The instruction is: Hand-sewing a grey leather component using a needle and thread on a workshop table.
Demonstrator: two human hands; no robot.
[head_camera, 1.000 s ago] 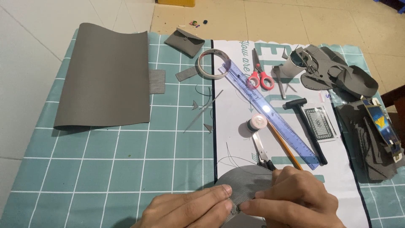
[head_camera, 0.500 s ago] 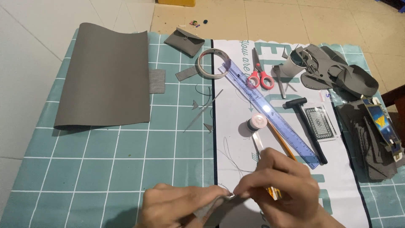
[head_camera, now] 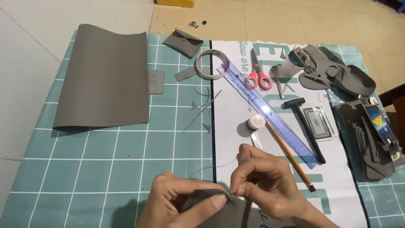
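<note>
Two hands pinch a small grey leather piece at the near edge of a green cutting mat.

At far left a large grey leather sheet (head_camera: 103,78) lies on the cutting mat (head_camera: 97,169). Near the bottom, the left hand (head_camera: 181,202) grips the grey leather piece (head_camera: 206,196) between thumb and fingers, and the right hand (head_camera: 263,185) has its fingertips pressed together on the piece's upper edge, where a thin dark thread (head_camera: 211,166) trails off. Done well, I judge, this wants the edge held taut and the thread drawn gently. Rightward lie a tape roll (head_camera: 211,64), red scissors (head_camera: 258,77), a clear ruler (head_camera: 270,114), a pencil (head_camera: 291,158), a small hammer (head_camera: 306,126) and grey cut-outs (head_camera: 337,74). Pale floor tiles lie beyond the mat.
</note>
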